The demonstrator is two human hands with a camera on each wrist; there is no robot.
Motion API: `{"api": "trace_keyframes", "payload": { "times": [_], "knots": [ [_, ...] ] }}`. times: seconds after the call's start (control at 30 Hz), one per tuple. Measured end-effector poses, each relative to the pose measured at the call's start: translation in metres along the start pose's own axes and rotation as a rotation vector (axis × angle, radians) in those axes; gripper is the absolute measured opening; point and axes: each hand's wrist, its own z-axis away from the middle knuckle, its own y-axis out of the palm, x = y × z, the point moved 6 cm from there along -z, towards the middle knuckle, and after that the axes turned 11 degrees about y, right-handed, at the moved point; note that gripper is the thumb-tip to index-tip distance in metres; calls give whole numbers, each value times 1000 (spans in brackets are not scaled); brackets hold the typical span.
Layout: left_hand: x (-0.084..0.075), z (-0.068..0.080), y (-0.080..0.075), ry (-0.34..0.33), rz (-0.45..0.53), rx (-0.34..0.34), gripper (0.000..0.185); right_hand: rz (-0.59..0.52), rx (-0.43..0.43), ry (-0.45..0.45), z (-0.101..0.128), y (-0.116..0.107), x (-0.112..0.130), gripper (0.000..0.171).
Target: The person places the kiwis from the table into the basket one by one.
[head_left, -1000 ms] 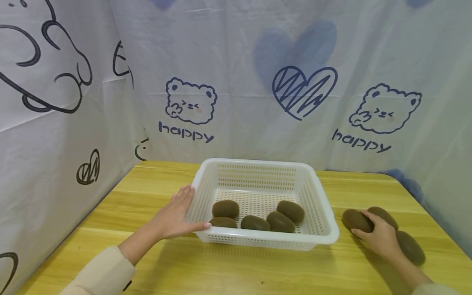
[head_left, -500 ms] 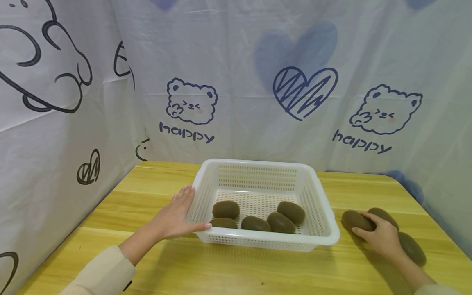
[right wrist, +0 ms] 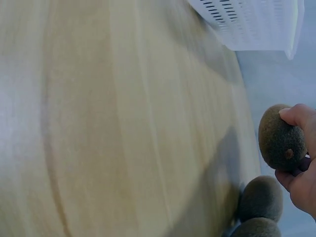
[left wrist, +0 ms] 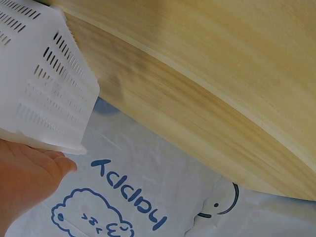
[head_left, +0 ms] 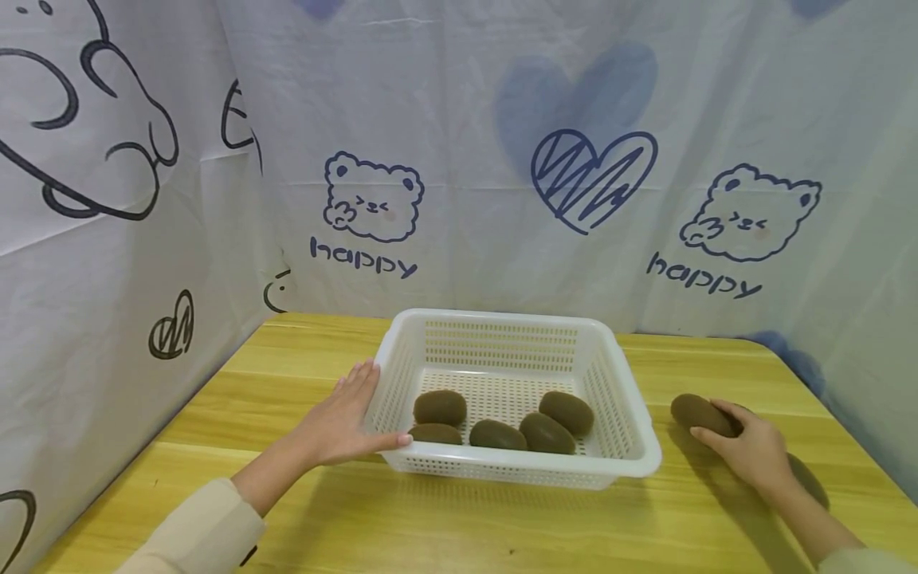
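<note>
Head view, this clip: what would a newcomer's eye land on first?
The white perforated basket at the middle of the yellow wooden table, with five brown kiwis lying in its near half. The left hand rests flat against the basket's left wall, and the right hand grips one kiwi to the basket's right, with two more kiwis beside it. Behind hangs a cloth backdrop printed with bears, hearts and "happy".

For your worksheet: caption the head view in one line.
Left hand steadies a white basket of five kiwis; right hand grips another kiwi.

left hand lies flat with fingers straight, right hand is curled in a grip.
</note>
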Motion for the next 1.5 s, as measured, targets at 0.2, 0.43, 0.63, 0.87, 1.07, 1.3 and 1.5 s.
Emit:
{"api": "trace_keyframes", "payload": {
  "times": [0.2, 0.43, 0.63, 0.87, 1.07, 1.3, 1.5],
  "knots": [
    [0, 0, 0, 2, -4, -4, 111, -16, -45, 21, -1, -7, 7, 66],
    [-1, -1, 0, 4, -5, -4, 111, -58, -96, 3, 0, -15, 16, 64],
    [0, -1, 1, 6, -8, -5, 111, -81, -128, -16, 3, -22, 25, 63],
    [0, 0, 1, 5, -1, -3, 111, -119, -175, -51, 8, -30, 40, 62],
    [0, -1, 0, 7, -6, -8, 111, -132, -205, -61, 10, -33, 53, 60],
    [1, 0, 0, 5, -2, -9, 111, -182, -218, -98, 14, -33, 69, 57],
    [1, 0, 1, 9, -9, -10, 111, -250, -136, -104, 14, -27, 81, 60]
  ]
}}
